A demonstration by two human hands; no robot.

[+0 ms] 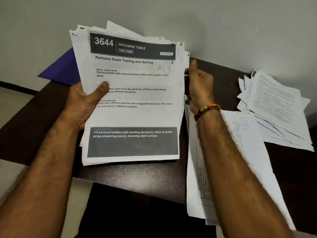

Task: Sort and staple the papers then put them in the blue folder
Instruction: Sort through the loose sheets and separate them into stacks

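Currently sorting: I'm holding paper stack raised above dark table, blue folder lying behind stack. Left hand gripping stack's left edge, thumb pressing top sheet. Right hand pinching sheets at stack's right edge, fingers curled. Sorted piles lying right of stack. Next, judging: peeling off top sheet, choosing pile.

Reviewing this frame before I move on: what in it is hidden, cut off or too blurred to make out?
Head view only:
- Blue folder: mostly hidden behind the held stack of papers.
- Stapler: none visible.
- Sheets under the top page: covered, only edges show.
- Right hand: fingertips hidden behind the stack's edge, so its grip is unclear.
- Left hand: fingers hidden under the stack; only the thumb shows.
- Pile of papers at right: print blurred.
- Sheets under the right forearm: blurred, partly covered.
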